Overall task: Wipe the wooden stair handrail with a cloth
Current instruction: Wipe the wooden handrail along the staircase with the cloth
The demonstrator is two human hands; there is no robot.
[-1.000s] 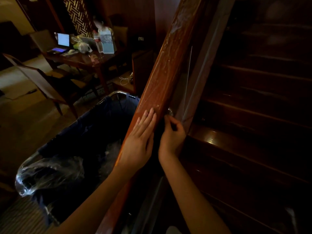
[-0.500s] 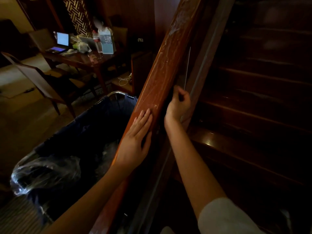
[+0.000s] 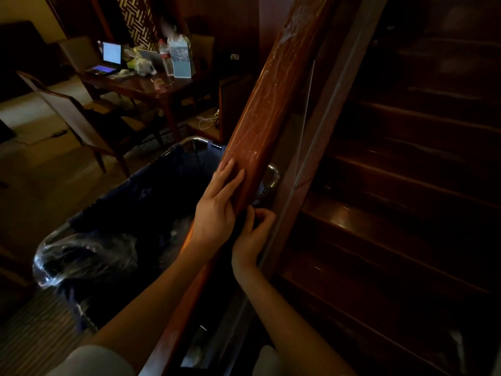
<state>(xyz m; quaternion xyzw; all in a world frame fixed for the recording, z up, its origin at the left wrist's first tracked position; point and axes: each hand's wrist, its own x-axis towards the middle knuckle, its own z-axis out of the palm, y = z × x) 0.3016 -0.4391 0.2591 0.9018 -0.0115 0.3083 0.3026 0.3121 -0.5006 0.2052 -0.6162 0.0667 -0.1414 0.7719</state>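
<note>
The reddish-brown wooden handrail, glossy and streaked with pale smears, slopes steeply upward, with a dimly seen dark cloth draped over it.

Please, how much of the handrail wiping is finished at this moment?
Little looks done: the handrail shows pale streaks above the hands. In hand: the left hand lies flat on the rail's side, and the right hand seems to pinch a dark cloth at its lower edge, hard to see. Left: the whole streaked length above.
</note>
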